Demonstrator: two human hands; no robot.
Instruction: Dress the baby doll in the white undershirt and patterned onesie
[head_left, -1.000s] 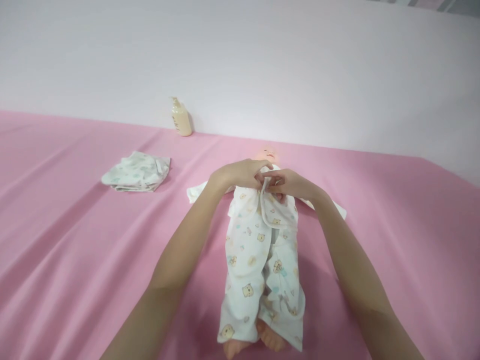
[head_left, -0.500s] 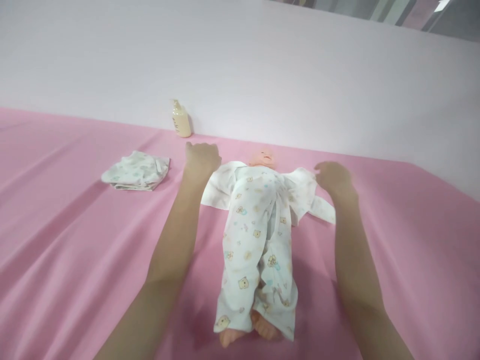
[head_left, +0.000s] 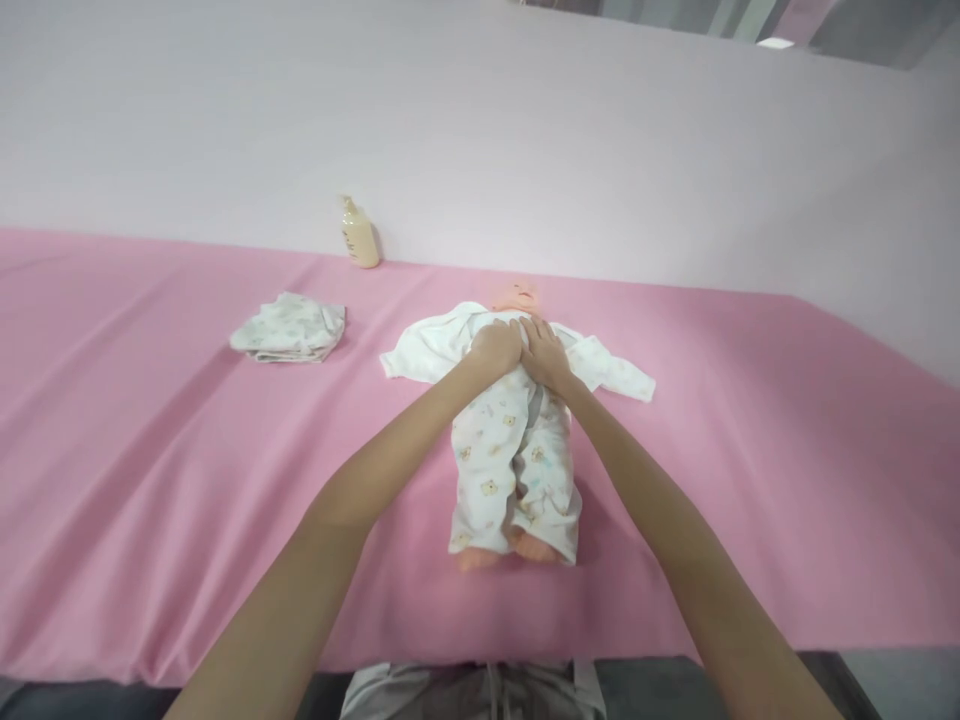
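Note:
A baby doll (head_left: 516, 298) lies on its back on the pink sheet (head_left: 150, 450), dressed in a white bear-print suit (head_left: 517, 450) with sleeves spread to both sides. Bare feet (head_left: 510, 550) stick out at the near end. My left hand (head_left: 496, 347) and my right hand (head_left: 543, 352) rest side by side on the doll's chest, fingers pressed onto the cloth. Whether the fingers pinch the fabric I cannot make out.
A folded printed cloth (head_left: 291, 328) lies left of the doll. A cream pump bottle (head_left: 359, 234) stands at the back against the pale wall. The sheet's near edge (head_left: 225, 665) runs along the bottom, with grey clothing below it.
Both hands went from the doll's chest out to the sleeves, then came back together on the chest. The view has pulled back, so the doll looks smaller and farther away.

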